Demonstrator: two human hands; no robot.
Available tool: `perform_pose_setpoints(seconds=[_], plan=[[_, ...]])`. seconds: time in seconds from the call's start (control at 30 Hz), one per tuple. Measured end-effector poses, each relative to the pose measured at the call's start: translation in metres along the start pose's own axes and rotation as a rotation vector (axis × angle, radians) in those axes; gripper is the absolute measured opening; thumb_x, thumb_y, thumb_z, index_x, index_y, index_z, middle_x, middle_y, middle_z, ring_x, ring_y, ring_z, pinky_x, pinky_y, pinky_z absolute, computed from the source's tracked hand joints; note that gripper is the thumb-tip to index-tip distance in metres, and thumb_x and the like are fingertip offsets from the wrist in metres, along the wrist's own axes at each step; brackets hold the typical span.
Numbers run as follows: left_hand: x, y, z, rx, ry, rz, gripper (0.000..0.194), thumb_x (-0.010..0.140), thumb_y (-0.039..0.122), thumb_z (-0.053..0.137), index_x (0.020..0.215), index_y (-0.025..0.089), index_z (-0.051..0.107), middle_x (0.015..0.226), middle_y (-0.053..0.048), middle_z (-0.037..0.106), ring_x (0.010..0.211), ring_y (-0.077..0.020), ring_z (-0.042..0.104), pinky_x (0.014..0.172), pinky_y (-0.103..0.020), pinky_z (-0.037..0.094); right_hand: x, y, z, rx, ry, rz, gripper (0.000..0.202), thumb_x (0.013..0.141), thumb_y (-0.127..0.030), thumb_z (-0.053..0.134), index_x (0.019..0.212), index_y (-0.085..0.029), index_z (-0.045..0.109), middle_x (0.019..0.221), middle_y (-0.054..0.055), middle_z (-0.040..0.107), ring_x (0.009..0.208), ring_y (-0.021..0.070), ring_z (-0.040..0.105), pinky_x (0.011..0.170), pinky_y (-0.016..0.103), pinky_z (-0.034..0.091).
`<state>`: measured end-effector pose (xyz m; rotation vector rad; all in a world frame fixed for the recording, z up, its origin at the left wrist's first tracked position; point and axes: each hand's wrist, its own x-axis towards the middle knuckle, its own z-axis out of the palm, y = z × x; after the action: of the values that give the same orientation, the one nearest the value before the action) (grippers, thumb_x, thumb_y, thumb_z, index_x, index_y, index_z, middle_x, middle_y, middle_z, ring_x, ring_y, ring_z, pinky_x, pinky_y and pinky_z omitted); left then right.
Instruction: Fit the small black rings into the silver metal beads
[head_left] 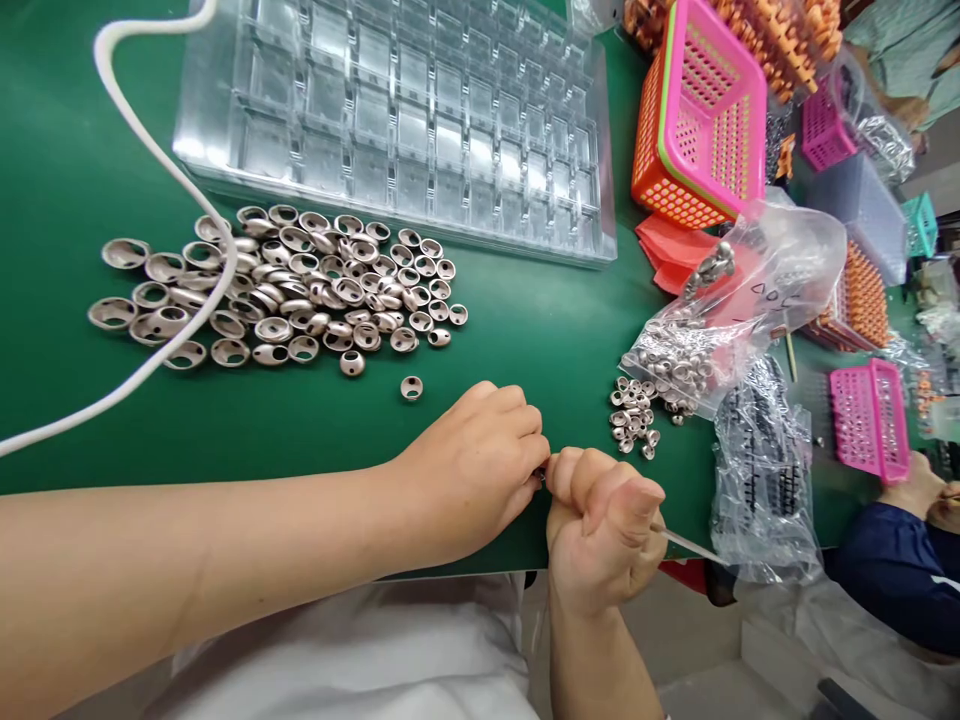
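Observation:
My left hand (476, 472) is closed, its fingertips pinching a small dark metal part (541, 474) that is mostly hidden. Against those fingertips presses my right hand (602, 520), a closed fist. Out of the fist's right side runs a thin pale rod (694, 545); the rest of it is covered by the fingers. Above my left wrist lies a single silvery oval metal ring (411, 388). Beyond it spreads a large pile of similar metal rings (300, 285). Near my right hand is a small heap of little metal pieces (632, 412).
A clear compartment tray (420, 215) lies at the back of the green table (510, 320). A white cable (150, 365) crosses the pile. Plastic bags (765, 470), stacked baskets (727, 190) and a pink basket (870, 420) stand on the right. A co-worker's hand (913, 487) is at the far right.

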<state>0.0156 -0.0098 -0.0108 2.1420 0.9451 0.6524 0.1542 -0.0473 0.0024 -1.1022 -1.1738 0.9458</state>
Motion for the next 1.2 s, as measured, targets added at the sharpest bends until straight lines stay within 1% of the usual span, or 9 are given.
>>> perform_pose_setpoints(seconds=[0.13, 0.27, 0.43, 0.5, 0.6, 0.77, 0.83, 1.0, 1.2], plan=[[0.0003, 0.0000, 0.0000, -0.006, -0.016, -0.018, 0.018, 0.093, 0.013, 0.059, 0.077, 0.016, 0.068, 0.080, -0.003, 0.062, 0.081, -0.0201, 0.048, 0.072, -0.037, 0.030, -0.0015, -0.0010, 0.0001, -0.026, -0.023, -0.005, 0.050, 0.108, -0.040, 0.035, 0.061, -0.022, 0.030, 0.058, -0.006, 0.022, 0.048, 0.0091, 0.027, 0.048, 0.028, 0.026], [0.0002, 0.0006, -0.0018, -0.008, -0.023, -0.020, 0.019, 0.093, 0.014, 0.060, 0.075, 0.016, 0.068, 0.079, -0.003, 0.061, 0.081, -0.0202, 0.048, 0.072, -0.037, 0.029, -0.0028, -0.0008, -0.0001, -0.028, -0.046, -0.015, 0.050, 0.108, -0.039, 0.033, 0.061, -0.021, 0.032, 0.058, -0.006, 0.022, 0.050, 0.0093, 0.028, 0.049, 0.028, 0.025], [0.0002, 0.0004, 0.0002, -0.004, -0.011, -0.016, 0.018, 0.092, 0.013, 0.061, 0.076, 0.016, 0.068, 0.079, -0.003, 0.061, 0.081, -0.0199, 0.048, 0.071, -0.037, 0.029, -0.0025, 0.0024, 0.0001, -0.006, -0.037, -0.030, 0.048, 0.108, -0.037, 0.034, 0.062, -0.021, 0.032, 0.058, -0.005, 0.024, 0.049, 0.0091, 0.028, 0.049, 0.028, 0.025], [0.0005, -0.0006, 0.0025, -0.002, 0.008, -0.006, 0.016, 0.091, 0.014, 0.061, 0.078, 0.016, 0.069, 0.080, -0.003, 0.062, 0.081, -0.0199, 0.048, 0.072, -0.037, 0.029, -0.0012, 0.0030, 0.0006, 0.019, -0.014, -0.022, 0.048, 0.108, -0.037, 0.034, 0.062, -0.021, 0.032, 0.058, -0.006, 0.024, 0.048, 0.0089, 0.028, 0.048, 0.027, 0.026], [0.0009, -0.0018, 0.0041, -0.006, 0.024, 0.004, 0.011, 0.090, 0.016, 0.064, 0.081, 0.017, 0.071, 0.080, -0.002, 0.063, 0.082, -0.0201, 0.050, 0.072, -0.037, 0.029, 0.0017, 0.0012, 0.0008, 0.110, 0.052, 0.013, 0.050, 0.108, -0.038, 0.036, 0.061, -0.020, 0.031, 0.057, -0.006, 0.022, 0.047, 0.0082, 0.027, 0.048, 0.026, 0.026], [0.0003, 0.0003, -0.0012, 0.000, -0.042, -0.033, 0.009, 0.092, 0.017, 0.066, 0.087, 0.017, 0.073, 0.084, -0.002, 0.064, 0.085, -0.0198, 0.051, 0.075, -0.037, 0.031, 0.0060, -0.0052, -0.0014, 0.207, 0.142, 0.037, 0.057, 0.108, -0.044, 0.034, 0.058, -0.019, 0.026, 0.054, -0.007, 0.017, 0.045, 0.0076, 0.023, 0.047, 0.024, 0.024], [-0.0002, 0.0008, -0.0024, -0.008, -0.054, -0.042, 0.008, 0.093, 0.017, 0.066, 0.087, 0.016, 0.073, 0.085, -0.002, 0.064, 0.085, -0.0196, 0.051, 0.076, -0.037, 0.031, 0.0065, -0.0066, -0.0024, 0.204, 0.156, 0.048, 0.058, 0.108, -0.045, 0.034, 0.058, -0.018, 0.025, 0.054, -0.007, 0.016, 0.045, 0.0076, 0.022, 0.046, 0.023, 0.024], [-0.0005, 0.0002, -0.0016, -0.017, -0.018, -0.026, 0.005, 0.091, 0.016, 0.068, 0.087, 0.017, 0.072, 0.085, -0.001, 0.064, 0.085, -0.0190, 0.052, 0.075, -0.036, 0.031, 0.0053, -0.0058, -0.0030, 0.221, 0.167, 0.076, 0.058, 0.107, -0.047, 0.036, 0.058, -0.018, 0.025, 0.053, -0.007, 0.019, 0.045, 0.0077, 0.024, 0.047, 0.023, 0.026], [0.0012, 0.0018, -0.0048, -0.012, -0.047, -0.040, 0.007, 0.091, 0.015, 0.067, 0.088, 0.016, 0.073, 0.085, -0.002, 0.065, 0.085, -0.0193, 0.053, 0.076, -0.036, 0.032, 0.0028, -0.0029, -0.0024, 0.194, 0.164, 0.087, 0.056, 0.108, -0.045, 0.035, 0.058, -0.019, 0.028, 0.054, -0.007, 0.021, 0.045, 0.0077, 0.026, 0.047, 0.023, 0.027]])
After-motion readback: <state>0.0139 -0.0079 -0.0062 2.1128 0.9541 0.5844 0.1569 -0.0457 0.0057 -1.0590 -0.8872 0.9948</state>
